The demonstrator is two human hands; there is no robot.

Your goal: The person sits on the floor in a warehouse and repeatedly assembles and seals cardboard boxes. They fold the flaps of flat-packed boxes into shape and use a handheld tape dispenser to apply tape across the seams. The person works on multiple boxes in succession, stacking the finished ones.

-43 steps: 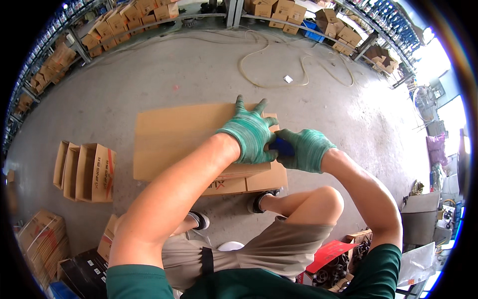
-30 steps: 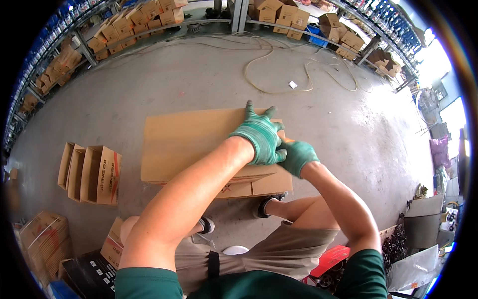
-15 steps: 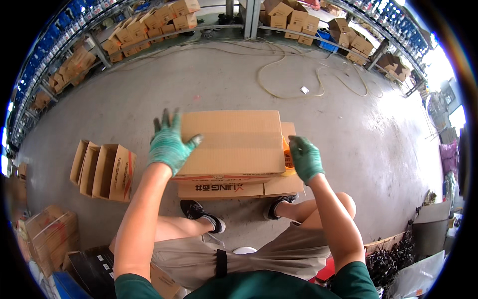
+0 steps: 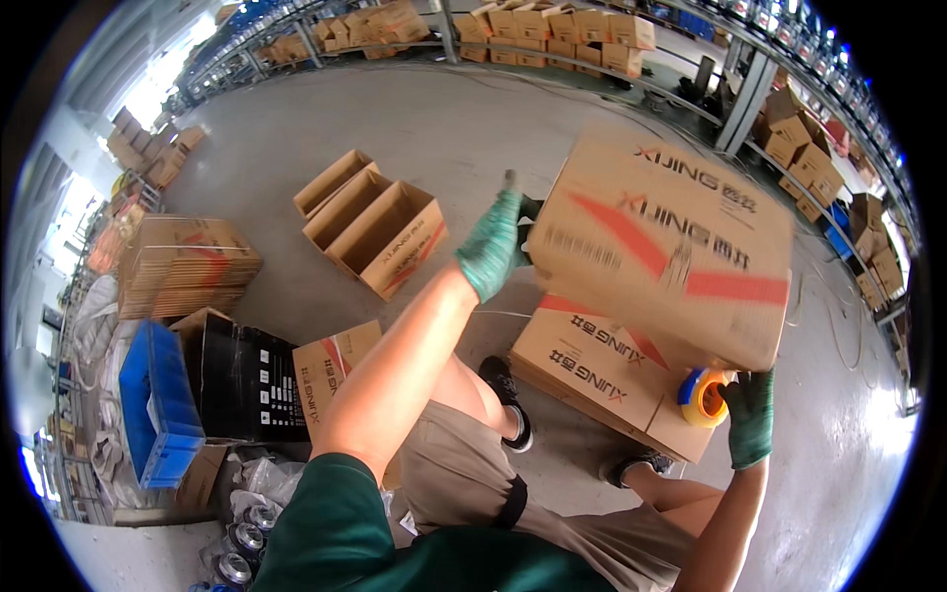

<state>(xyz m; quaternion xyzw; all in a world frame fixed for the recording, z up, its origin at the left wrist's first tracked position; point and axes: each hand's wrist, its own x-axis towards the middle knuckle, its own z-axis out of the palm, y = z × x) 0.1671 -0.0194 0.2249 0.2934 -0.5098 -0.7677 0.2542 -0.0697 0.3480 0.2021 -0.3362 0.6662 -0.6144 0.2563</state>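
Observation:
A closed cardboard box (image 4: pixel 659 232) is raised and tilted, its printed side with red stripes facing me, slightly blurred. My left hand (image 4: pixel 490 242), in a green glove, is at the box's left end with the thumb up; its fingertips are partly hidden at the edge. At the lower right corner, my gloved right hand (image 4: pixel 750 419) grips the box, some fingers out of sight behind it. Under the box, a stack of flattened cartons (image 4: pixel 577 360) lies on the floor in front of my feet. On its right end sits an orange and blue tape dispenser (image 4: pixel 703 398), close to my right hand.
Several open upright cartons (image 4: pixel 380 227) stand on the floor to the left. Farther left are a strapped bundle of flat cardboard (image 4: pixel 187 261), a black box (image 4: pixel 247 380) and a blue crate (image 4: pixel 163 405). Racks with many cartons (image 4: pixel 552 35) line the far side.
The box has been lifted off the flattened cartons and tipped up, its printed side now towards me. My right hand has moved to its lower corner. The view has swung left.

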